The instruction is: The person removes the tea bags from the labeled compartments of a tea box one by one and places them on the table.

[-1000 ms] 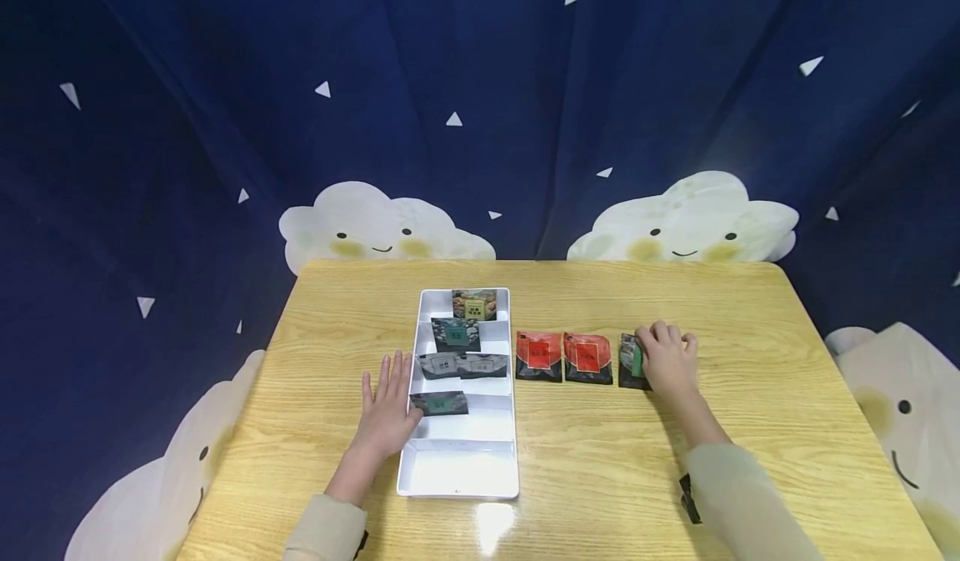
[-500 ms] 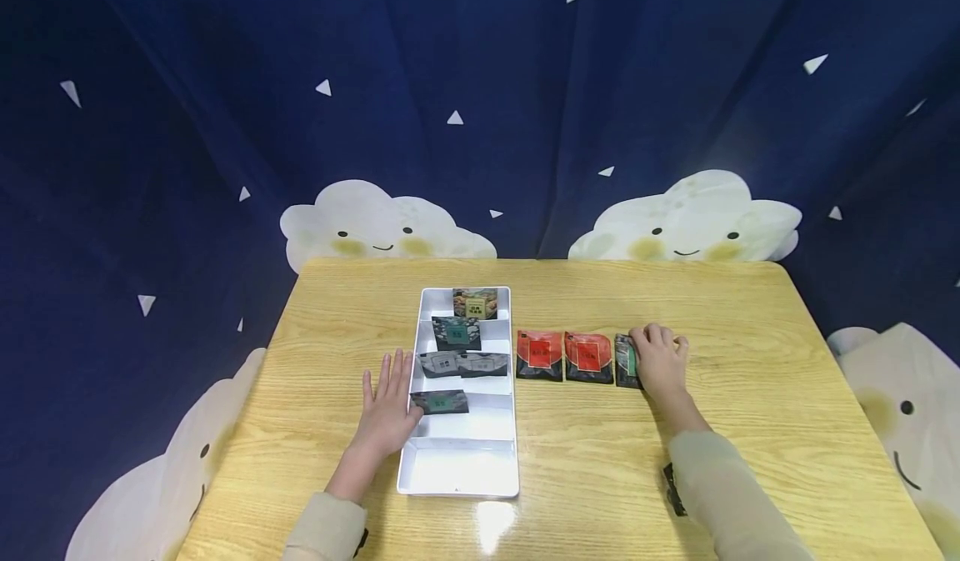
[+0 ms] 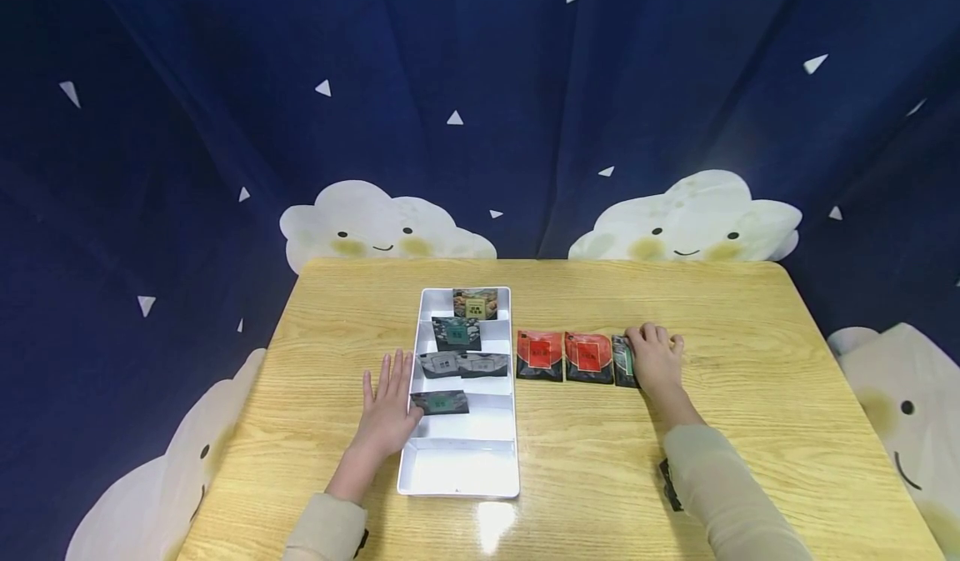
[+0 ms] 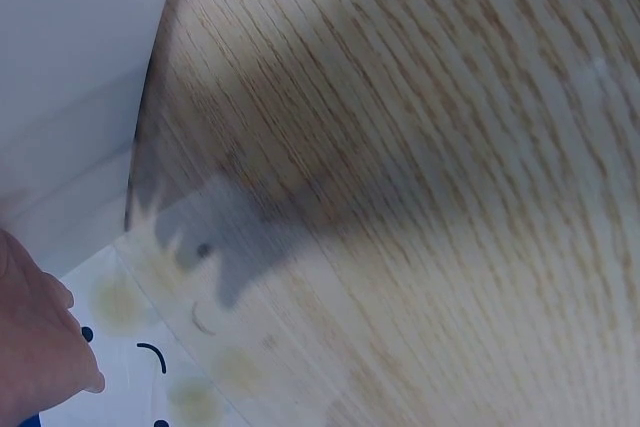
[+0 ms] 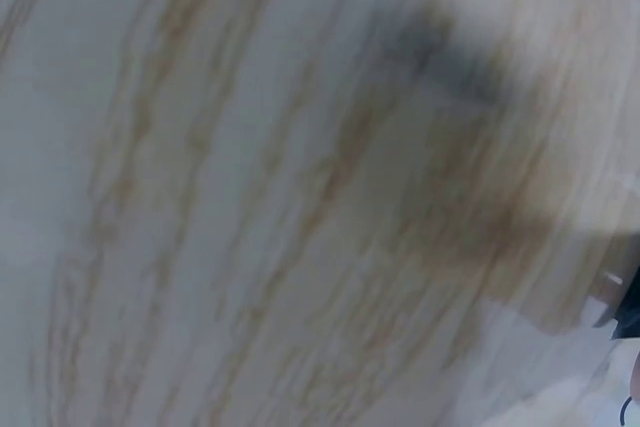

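My right hand [image 3: 658,361] bends its fingers over the right part of a black sachet with a green label [image 3: 622,361], hiding much of it. That sachet ends a row beside two red-and-black sachets [image 3: 539,355]. My left hand [image 3: 387,415] lies with straight fingers along the left side of a white divided tray [image 3: 465,471], its thumb by a dark green sachet [image 3: 440,403] in the fourth compartment from the back. In the left wrist view, part of the left hand [image 4: 40,337] shows beside the tray wall [image 4: 70,67].
Further compartments hold a brown sachet with a yellow label [image 3: 476,304], a dark sachet with a green label [image 3: 456,334] and two grey sachets [image 3: 483,365]. Everything stands on a wooden table [image 3: 585,478], with a dark blue cloud-patterned curtain [image 3: 525,127] behind it.
My right hand has slid the green-labelled sachet left, right up to the red sachets. The left hand and the tray have stayed in place.
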Motion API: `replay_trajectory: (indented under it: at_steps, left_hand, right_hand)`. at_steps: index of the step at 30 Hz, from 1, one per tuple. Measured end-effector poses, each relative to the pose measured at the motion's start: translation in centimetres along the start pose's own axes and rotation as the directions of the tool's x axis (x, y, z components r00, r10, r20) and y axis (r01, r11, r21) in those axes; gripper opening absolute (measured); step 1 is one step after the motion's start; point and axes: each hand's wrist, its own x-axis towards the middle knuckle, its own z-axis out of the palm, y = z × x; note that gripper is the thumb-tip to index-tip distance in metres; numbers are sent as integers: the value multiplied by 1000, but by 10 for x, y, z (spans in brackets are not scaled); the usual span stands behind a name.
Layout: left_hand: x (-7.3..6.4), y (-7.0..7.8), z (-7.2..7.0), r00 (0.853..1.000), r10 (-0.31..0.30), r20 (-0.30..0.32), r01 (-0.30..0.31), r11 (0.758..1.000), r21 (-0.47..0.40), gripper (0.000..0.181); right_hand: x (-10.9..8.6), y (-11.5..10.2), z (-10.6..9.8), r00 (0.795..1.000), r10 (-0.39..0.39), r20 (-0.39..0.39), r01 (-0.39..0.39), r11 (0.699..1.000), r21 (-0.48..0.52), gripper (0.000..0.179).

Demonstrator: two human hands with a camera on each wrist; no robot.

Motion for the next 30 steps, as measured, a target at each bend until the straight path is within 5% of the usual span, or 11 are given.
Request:
replay_trajectory:
  at_steps: [19,30]
  left_hand:
    - [0,-1,1,1000,4,-12,-5,1000,-6,80]
    - [0,0,1,1000,4,-10,-4,1000,16,80]
  right_hand:
    - [4,-6,-9,998,48,-31,-47,998,39,20]
    - [11,-50,-31,988,-24,-151,38,995,90,24]
